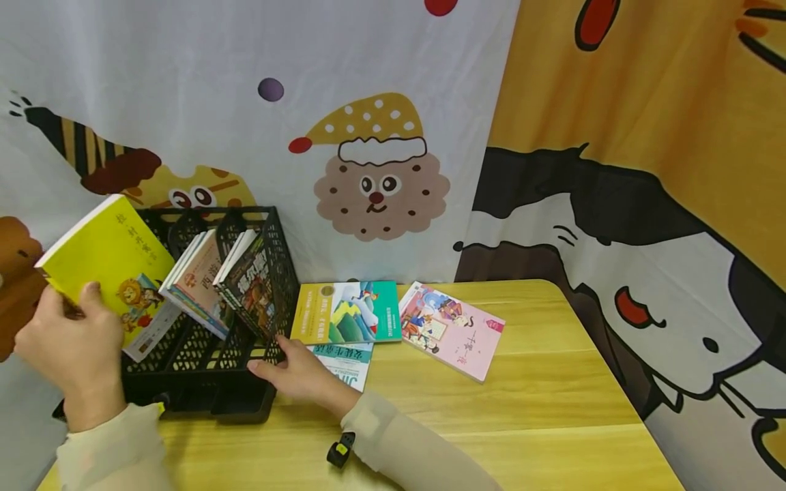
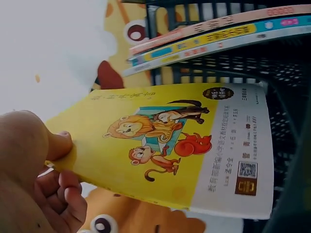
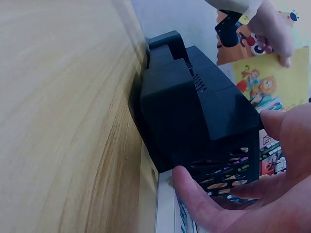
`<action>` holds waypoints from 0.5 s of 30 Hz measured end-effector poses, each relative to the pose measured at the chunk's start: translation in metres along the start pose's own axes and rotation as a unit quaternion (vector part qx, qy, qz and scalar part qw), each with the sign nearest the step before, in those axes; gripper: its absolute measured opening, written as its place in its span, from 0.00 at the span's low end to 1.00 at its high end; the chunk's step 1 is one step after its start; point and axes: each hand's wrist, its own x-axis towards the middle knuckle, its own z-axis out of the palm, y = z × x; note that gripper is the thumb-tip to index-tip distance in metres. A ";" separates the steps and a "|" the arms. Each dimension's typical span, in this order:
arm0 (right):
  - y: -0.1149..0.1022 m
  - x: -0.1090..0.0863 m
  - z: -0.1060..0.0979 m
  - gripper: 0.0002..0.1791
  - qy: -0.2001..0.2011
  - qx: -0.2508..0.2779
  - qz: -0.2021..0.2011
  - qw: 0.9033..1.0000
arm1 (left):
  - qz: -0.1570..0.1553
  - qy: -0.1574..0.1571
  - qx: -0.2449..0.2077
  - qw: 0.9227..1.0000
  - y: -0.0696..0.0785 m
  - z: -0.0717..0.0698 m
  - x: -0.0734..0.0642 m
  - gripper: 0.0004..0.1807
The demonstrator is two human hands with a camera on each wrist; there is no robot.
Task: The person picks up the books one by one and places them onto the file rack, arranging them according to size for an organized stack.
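My left hand (image 1: 76, 351) pinches a yellow book (image 1: 101, 256) by its lower left edge, thumb on the front cover. The book leans, its lower end in the leftmost slot of a black desktop file rack (image 1: 239, 402). In the left wrist view its cover (image 2: 146, 170) shows a lion, a monkey and a squirrel. My right hand (image 1: 307, 375) grips the rack's front right corner, thumb at the rim and fingers along the perforated side. Beside the yellow book, thin books (image 1: 199, 276) tilt in the middle slot, and dark-covered books (image 1: 248, 286) in the right one.
Right of the rack, a green and yellow book (image 1: 350, 312) overlaps a pale blue one (image 1: 353, 365) on the wooden table (image 1: 522, 423). A pink book (image 1: 457, 334) lies beside them. A cartoon-printed curtain (image 1: 381, 54) hangs behind the table.
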 end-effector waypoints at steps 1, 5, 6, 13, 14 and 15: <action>0.000 0.000 0.000 0.48 0.000 -0.002 0.000 1.000 | -0.001 -0.008 0.001 1.000 -0.001 0.003 0.000 0.31; 0.000 0.000 -0.001 0.47 -0.001 -0.002 0.003 1.000 | -0.009 -0.054 0.020 0.998 -0.003 0.015 0.000 0.30; 0.000 0.000 -0.001 0.47 -0.001 -0.002 0.004 1.000 | -0.014 -0.067 0.026 0.997 -0.004 0.017 0.000 0.29; 0.002 0.002 -0.001 0.47 -0.006 -0.001 0.001 1.000 | -0.063 -0.142 0.034 0.987 -0.011 0.036 0.001 0.32; 0.002 0.002 -0.001 0.47 -0.005 0.001 0.001 1.000 | -0.070 -0.148 0.030 0.986 -0.014 0.039 0.000 0.32; 0.002 0.002 -0.001 0.47 -0.004 0.003 0.002 1.000 | -0.078 -0.155 0.027 0.984 -0.016 0.042 -0.001 0.33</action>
